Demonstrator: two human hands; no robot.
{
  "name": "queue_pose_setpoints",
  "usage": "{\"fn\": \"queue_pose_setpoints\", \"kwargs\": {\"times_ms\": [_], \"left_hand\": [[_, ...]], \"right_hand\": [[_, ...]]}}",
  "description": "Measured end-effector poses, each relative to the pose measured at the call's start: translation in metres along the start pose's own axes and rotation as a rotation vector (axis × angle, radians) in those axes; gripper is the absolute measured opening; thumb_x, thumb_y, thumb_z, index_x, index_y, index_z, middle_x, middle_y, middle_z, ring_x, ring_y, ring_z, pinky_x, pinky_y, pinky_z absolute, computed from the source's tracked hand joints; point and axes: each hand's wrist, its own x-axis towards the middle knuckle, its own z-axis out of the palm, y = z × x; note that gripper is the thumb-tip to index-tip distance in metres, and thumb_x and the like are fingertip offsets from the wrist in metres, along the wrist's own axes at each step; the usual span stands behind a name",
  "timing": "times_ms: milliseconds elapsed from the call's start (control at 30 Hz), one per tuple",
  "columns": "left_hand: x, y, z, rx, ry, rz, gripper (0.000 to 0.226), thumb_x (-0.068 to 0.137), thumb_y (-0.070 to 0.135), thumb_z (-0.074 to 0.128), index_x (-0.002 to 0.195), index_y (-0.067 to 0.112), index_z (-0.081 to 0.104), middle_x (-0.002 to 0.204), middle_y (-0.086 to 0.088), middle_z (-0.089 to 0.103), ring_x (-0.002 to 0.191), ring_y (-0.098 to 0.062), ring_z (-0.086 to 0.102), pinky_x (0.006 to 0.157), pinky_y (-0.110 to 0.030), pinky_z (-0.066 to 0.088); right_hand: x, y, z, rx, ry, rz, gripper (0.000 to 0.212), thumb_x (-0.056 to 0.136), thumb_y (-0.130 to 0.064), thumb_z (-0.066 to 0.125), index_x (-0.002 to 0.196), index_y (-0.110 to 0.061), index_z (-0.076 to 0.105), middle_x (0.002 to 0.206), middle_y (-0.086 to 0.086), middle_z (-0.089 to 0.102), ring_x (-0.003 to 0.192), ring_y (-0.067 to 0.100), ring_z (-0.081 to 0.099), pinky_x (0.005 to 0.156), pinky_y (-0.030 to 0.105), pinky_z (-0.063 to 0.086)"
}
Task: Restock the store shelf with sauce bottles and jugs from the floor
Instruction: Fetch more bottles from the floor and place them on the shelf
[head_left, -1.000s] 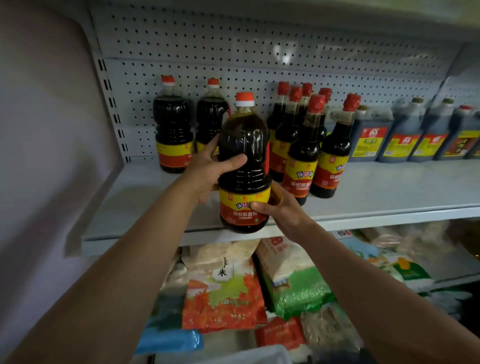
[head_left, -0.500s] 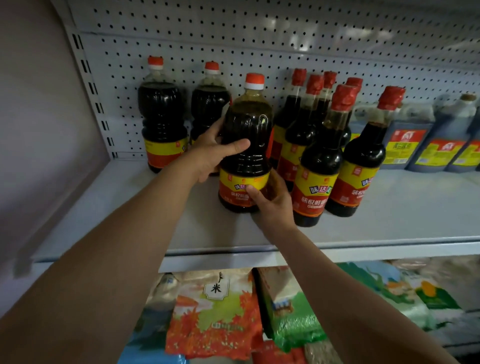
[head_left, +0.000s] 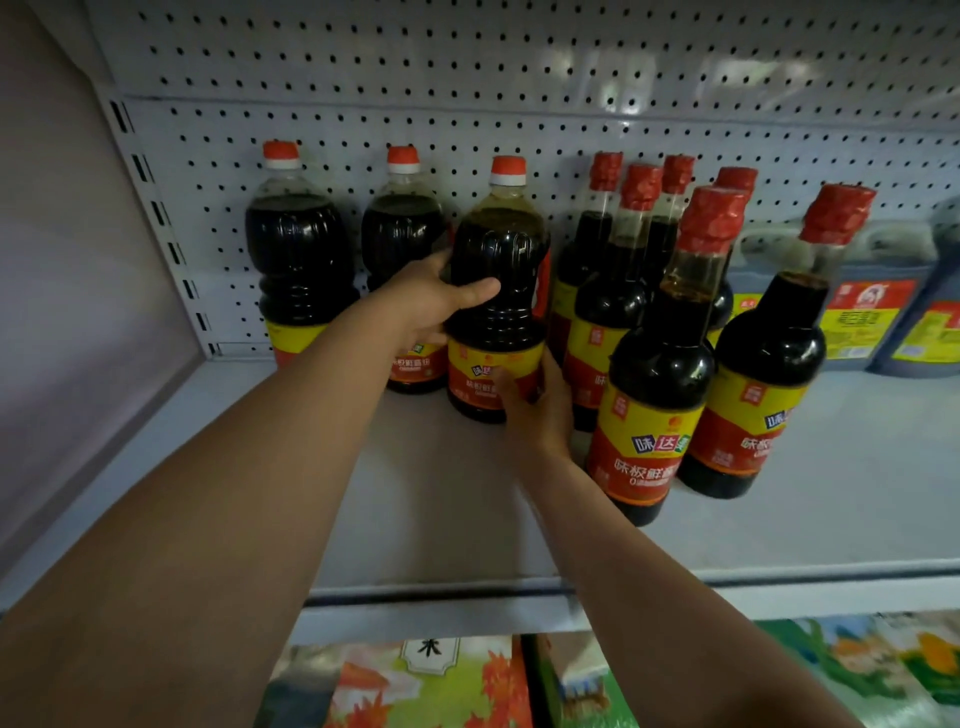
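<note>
Both hands are gripping a large dark sauce bottle (head_left: 497, 291) that is standing upright on the white shelf (head_left: 467, 519), seemingly resting on its base. The left hand (head_left: 431, 301) is wrapping around its ribbed middle, while the right hand (head_left: 535, 400) is holding the yellow-and-red label near the bottom. Two matching bottles (head_left: 298, 260) are standing behind to the left, slimmer red-capped bottles (head_left: 665, 353) are crowding just beside it on the right, and blue jugs (head_left: 872, 312) are sitting further right.
</note>
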Motion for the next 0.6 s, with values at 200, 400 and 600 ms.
{"fn": "queue_pose_setpoints", "kwargs": {"times_ms": [200,400,600], "left_hand": [[0.014,0.008,0.004,0.064,0.046,-0.032,0.072,0.089,0.032,0.073,0.151,0.027,0.036,0.151,-0.006,0.046,0.130,-0.030,0.053,0.099,-0.041,0.051],[0.033,0.003,0.013,0.210,0.191,0.014,0.067,0.089,0.050,0.068,0.147,0.024,0.045,0.144,-0.009,0.053,0.125,-0.032,0.056,0.102,-0.047,0.050],[0.027,-0.007,0.028,0.276,0.263,0.069,0.059,0.096,0.053,0.055,0.147,0.025,0.044,0.148,-0.007,0.048,0.135,-0.032,0.044,0.099,-0.036,0.039]], "right_hand": [[0.014,0.007,0.010,-0.044,0.059,0.051,0.063,0.096,-0.023,0.068,0.153,-0.030,0.042,0.153,-0.007,0.049,0.143,0.014,0.043,0.117,0.046,0.040],[0.041,0.017,0.021,-0.115,0.032,0.080,0.070,0.095,-0.032,0.068,0.156,-0.032,0.035,0.158,-0.005,0.042,0.147,0.020,0.037,0.119,0.050,0.035],[0.061,0.025,0.025,-0.189,-0.030,0.141,0.073,0.095,-0.038,0.067,0.157,-0.036,0.030,0.159,-0.003,0.041,0.147,0.025,0.038,0.118,0.053,0.035]]}}
